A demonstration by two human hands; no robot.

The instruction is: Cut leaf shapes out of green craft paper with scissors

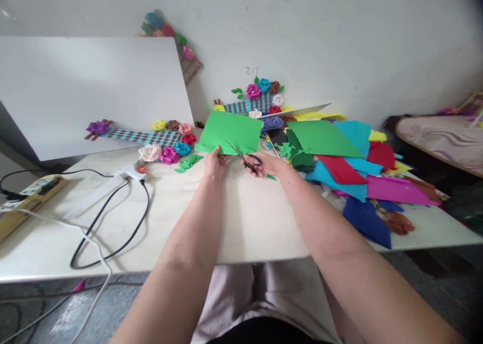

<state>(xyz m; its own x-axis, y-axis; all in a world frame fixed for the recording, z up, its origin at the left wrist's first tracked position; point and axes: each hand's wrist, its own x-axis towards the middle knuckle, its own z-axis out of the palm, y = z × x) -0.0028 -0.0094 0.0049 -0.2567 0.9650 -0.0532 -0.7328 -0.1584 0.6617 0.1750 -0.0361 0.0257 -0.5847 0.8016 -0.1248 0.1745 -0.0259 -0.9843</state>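
Note:
My left hand (217,160) grips the lower edge of a green paper sheet (230,129), thumb on top and fingers beneath. The sheet is held up at a tilt above the table, its lower edge cut unevenly. In my right hand (266,165) is a pair of black-handled scissors (246,162), fingers in the loops. The blades point up and left in front of the sheet's lower edge; whether they touch the paper I cannot tell. Cut green paper leaves (187,163) lie on the table left of my left hand. More green cut pieces (286,150) lie right of the sheet.
Coloured paper sheets (339,173) are heaped on the right. Woven strips with paper flowers (151,137) lie at the left and lean on the wall behind. A glue gun (132,172) with black cable, a power strip (32,198) and a white board (94,92) stand left.

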